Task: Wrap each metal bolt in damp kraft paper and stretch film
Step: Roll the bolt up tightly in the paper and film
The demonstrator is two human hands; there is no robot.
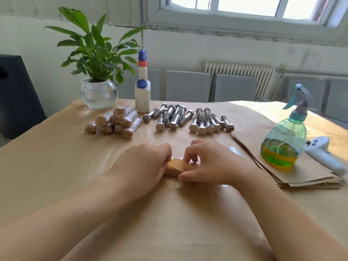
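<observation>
Fingers of the left hand [148,162] and right hand [207,164] curl round a small brown paper-wrapped roll [176,167] near the middle of the paper-covered table [56,166]. Shiny clear film [234,151] lies under it. Farther off sit bare silver metal bolts [186,119], with wrapped bundles [114,122] to their left. A green spray bottle [284,142] stands right.

Plain workroom or office-like room: scuffed white walls, window [243,6], radiator [239,72], grey chairs [188,85] behind a paper-covered desk [47,151], potted plant [98,59], heaps of loose bolts [186,119].
</observation>
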